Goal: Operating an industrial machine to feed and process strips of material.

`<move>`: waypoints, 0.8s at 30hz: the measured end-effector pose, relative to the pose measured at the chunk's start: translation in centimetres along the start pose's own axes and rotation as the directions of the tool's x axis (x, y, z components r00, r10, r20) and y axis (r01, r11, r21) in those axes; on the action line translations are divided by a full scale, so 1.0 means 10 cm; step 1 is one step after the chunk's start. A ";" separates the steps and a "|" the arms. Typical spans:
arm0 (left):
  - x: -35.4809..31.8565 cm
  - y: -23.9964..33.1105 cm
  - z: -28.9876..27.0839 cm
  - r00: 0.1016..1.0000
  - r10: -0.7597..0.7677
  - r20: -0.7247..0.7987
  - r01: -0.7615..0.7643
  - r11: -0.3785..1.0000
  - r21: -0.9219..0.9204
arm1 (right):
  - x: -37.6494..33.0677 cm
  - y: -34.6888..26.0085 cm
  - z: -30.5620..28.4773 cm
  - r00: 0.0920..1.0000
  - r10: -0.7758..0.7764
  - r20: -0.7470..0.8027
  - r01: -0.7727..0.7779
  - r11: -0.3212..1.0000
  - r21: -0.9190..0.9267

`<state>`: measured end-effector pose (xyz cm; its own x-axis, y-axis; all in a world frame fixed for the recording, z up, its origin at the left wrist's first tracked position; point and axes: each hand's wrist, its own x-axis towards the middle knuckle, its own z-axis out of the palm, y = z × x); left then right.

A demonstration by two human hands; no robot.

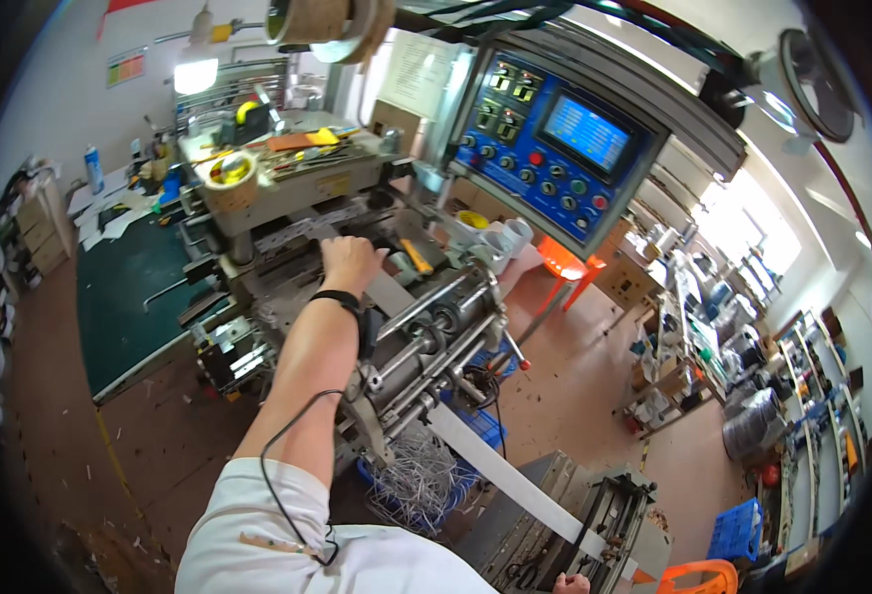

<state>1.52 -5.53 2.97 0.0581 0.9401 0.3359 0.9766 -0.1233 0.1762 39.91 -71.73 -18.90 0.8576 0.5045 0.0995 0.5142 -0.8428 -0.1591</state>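
My left hand (350, 262) reaches out over the bed of a machine, knuckles up and fingers curled down. What the fingers grip is hidden beneath them. A dark band (339, 297) circles that wrist, and a thin black cable runs along the forearm. Just right of the hand lies a tool with a yellow-orange handle (416, 256). A pale strip of material (389, 294) passes beside the hand toward metal rollers (426, 342). At the bottom edge only a small part of my right hand (572, 584) shows, beside the lower end of a white strip (505, 477); its grip is unclear.
A blue control panel (555, 139) with a lit screen hangs ahead right. Below the rollers, a blue crate (421, 480) holds tangled strip waste. A metal unit (555, 505) stands near my right side. An orange stool (561, 262) is beyond the panel; cluttered benches (683, 327) line the right.
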 end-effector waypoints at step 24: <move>-0.01 0.00 0.20 0.995 0.078 -0.057 -0.079 0.997 -0.015 | 0.02 0.15 0.09 0.993 0.052 0.103 -0.046 0.997 -0.057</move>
<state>1.94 -5.01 1.11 0.1226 0.9078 0.4010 0.9658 -0.2023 0.1625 40.86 -72.76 -19.96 0.8791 0.4765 -0.0108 0.4728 -0.8746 -0.1077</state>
